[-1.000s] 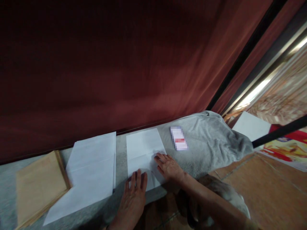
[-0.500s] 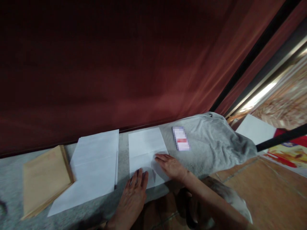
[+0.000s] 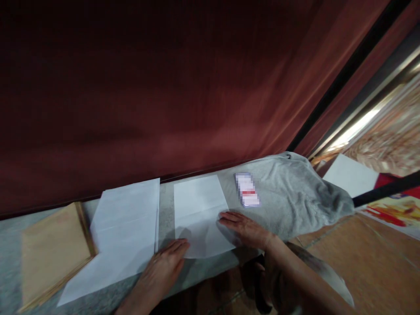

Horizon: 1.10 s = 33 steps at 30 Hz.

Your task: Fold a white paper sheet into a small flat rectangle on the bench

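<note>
A white sheet of paper (image 3: pixel 201 205) with a crosswise crease lies flat on the grey cloth. My left hand (image 3: pixel 170 258) is at its lower left edge, fingers stretched out and close together, holding nothing. Across the sheet's right edge rests my right hand (image 3: pixel 244 227), palm down with fingers extended, also open. Left of the sheet is a stack of white paper (image 3: pixel 127 227), its lower left part partly covered by a pile of brown paper envelopes (image 3: pixel 54 253). A phone-like flat object (image 3: pixel 247 190), its face pixelated, lies beyond my right hand.
The grey cloth (image 3: pixel 285 192) covers a narrow bench-like surface and bunches up at the right. Dark red fabric (image 3: pixel 164 96) hangs along the back. A black bar (image 3: pixel 387 192) crosses at right, above the tiled floor (image 3: pixel 377 262) and a printed sheet (image 3: pixel 393 214).
My left hand has moved left and off the middle of the sheet to its lower left edge. My right hand has slid slightly right. The sheet looks flatter near its lower edge.
</note>
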{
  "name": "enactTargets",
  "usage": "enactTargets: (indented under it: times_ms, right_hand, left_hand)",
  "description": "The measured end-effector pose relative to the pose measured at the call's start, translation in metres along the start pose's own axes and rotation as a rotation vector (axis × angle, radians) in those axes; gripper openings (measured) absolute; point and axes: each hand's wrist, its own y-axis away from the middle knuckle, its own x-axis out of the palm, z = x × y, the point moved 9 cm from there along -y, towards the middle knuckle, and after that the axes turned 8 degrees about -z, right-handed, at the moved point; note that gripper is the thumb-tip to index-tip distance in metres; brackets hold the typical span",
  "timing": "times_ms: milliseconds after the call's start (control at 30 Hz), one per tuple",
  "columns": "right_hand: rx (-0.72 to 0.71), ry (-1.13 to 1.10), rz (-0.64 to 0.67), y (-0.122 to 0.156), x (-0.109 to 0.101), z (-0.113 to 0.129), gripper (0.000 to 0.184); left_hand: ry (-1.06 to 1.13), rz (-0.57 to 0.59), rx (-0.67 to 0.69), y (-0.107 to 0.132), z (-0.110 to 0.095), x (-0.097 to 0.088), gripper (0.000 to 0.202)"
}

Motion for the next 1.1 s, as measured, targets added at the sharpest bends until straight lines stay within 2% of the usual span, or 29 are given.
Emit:
enactTargets:
  times_ms: [167, 300, 467, 567, 633, 800, 867, 1000, 1100]
  right_hand:
    - [0.044, -0.064, 0.047, 0.005, 0.000, -0.010, 0.087]
    - [0.039, -0.061, 0.016, 0.001, -0.003, -0.005, 0.090]
    - [0.065, -0.097, -0.012, -0.003, -0.013, 0.005, 0.085]
    - [0.072, -0.193, -0.022, -0.002, -0.021, 0.010, 0.068]
    - [0.084, -0.211, -0.029, -0.001, -0.023, 0.011, 0.063]
    - [0.062, -0.117, -0.044, -0.003, -0.019, 0.008, 0.081]
    - [0.056, -0.082, -0.032, -0.005, -0.016, 0.007, 0.080]
    - [0.074, -0.048, -0.053, -0.009, -0.015, 0.004, 0.066]
    - [0.068, -0.115, -0.084, -0.008, -0.020, 0.005, 0.051]
  left_hand:
    - [0.234, -0.069, -0.072, -0.005, 0.011, -0.023, 0.032]
    - [0.328, -0.007, -0.122, -0.006, 0.022, -0.015, 0.031]
    - [0.244, -0.081, -0.056, -0.004, 0.029, -0.016, 0.070]
    - [0.215, -0.085, -0.031, -0.002, 0.031, -0.017, 0.077]
    - [0.224, -0.083, -0.043, -0.003, 0.033, -0.018, 0.071]
    - [0.275, -0.128, -0.165, -0.011, 0.045, -0.021, 0.047]
    - [0.299, -0.144, -0.136, -0.014, 0.044, -0.021, 0.046]
    - [0.291, -0.177, -0.016, -0.016, 0.035, -0.024, 0.049]
    - [0.315, -0.183, -0.065, -0.014, 0.039, -0.026, 0.046]
